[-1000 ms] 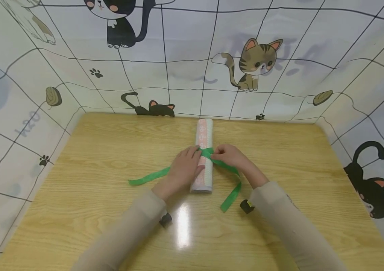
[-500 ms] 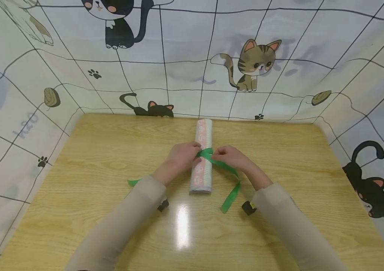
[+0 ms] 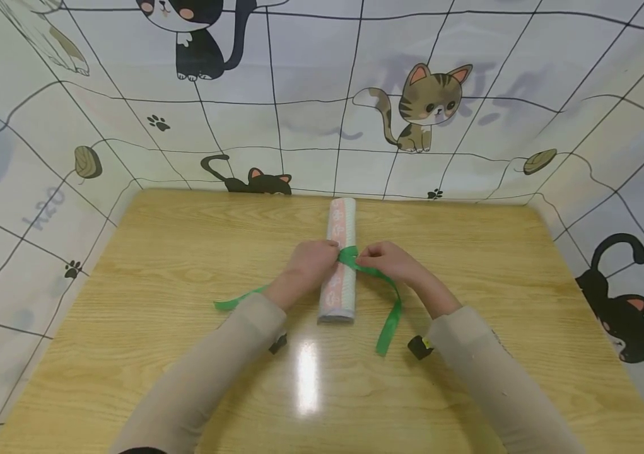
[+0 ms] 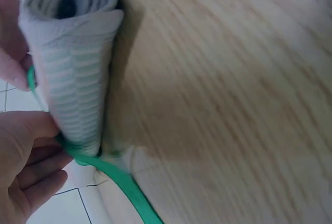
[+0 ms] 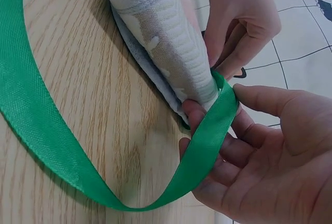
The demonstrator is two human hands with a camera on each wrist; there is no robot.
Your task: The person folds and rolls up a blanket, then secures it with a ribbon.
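Observation:
A rolled towel (image 3: pixel 334 296), white with a pink patterned band, lies lengthwise on the wooden table. Round its middle runs a green ribbon (image 3: pixel 347 255), crossed on top, with one tail trailing to each side. My left hand (image 3: pixel 311 261) is at the left of the crossing and pinches the ribbon there; in the left wrist view its thumb (image 4: pixel 39 124) presses by the towel's side. On the right, my right hand (image 3: pixel 391 261) pinches the other ribbon end close to the towel. The right wrist view shows that ribbon tail (image 5: pixel 207 136) passing across its fingers and looping down to the table.
The wooden table (image 3: pixel 185 239) meets walls covered with a cat-print sheet (image 3: pixel 310 126) at the back and sides. Small black wrist devices show below both sleeves, the right one (image 3: pixel 419 347) most plainly. The left ribbon tail (image 3: pixel 236 302) partly disappears under the left forearm.
My left hand has gone from lying spread over the towel's left side to pinching at the ribbon crossing. The right hand stays nearly in place, and its ribbon tail has shifted slightly right.

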